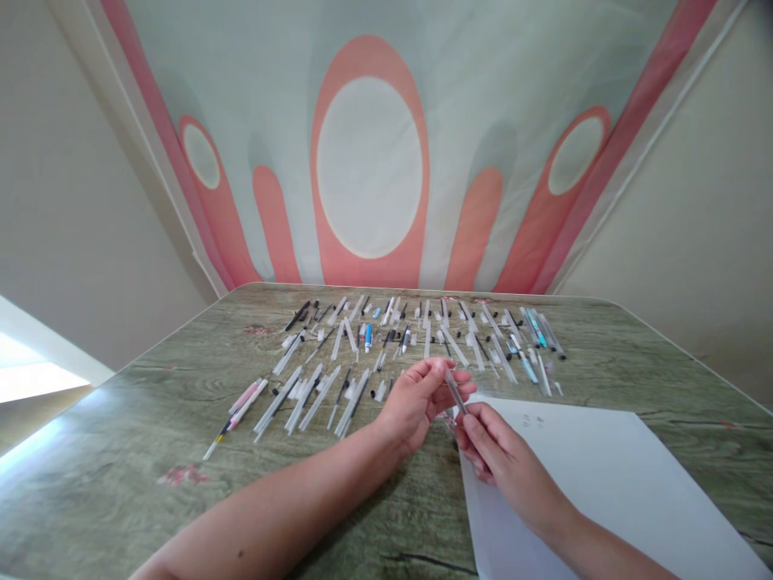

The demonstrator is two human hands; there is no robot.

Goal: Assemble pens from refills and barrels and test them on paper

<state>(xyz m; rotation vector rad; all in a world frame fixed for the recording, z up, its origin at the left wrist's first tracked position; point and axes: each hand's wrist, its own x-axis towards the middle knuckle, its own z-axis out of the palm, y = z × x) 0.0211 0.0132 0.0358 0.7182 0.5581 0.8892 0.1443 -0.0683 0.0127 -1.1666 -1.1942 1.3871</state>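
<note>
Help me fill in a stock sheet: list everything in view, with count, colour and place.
Table: 1, greenish wood-grain with reddish marks, across the foreground
Paper: 1, white with small dark marks, near right
Scattered pen parts: too many to count surely, mostly clear, white and black, in rough rows
Blue pieces: several, bright to light blue, mid and right of the rows
Pink-and-white parts: a few, left end of the nearest row
Backdrop: 1, pale with coral-pink shapes, behind
Side walls: 2, greyish, left and right
Slim pen part: 1, translucent grey, held up near centre
Forearms: 2, bare, foreground
Left hand: 1, grip at the slim part's far end
Right hand: 1, grip at its near end
</note>
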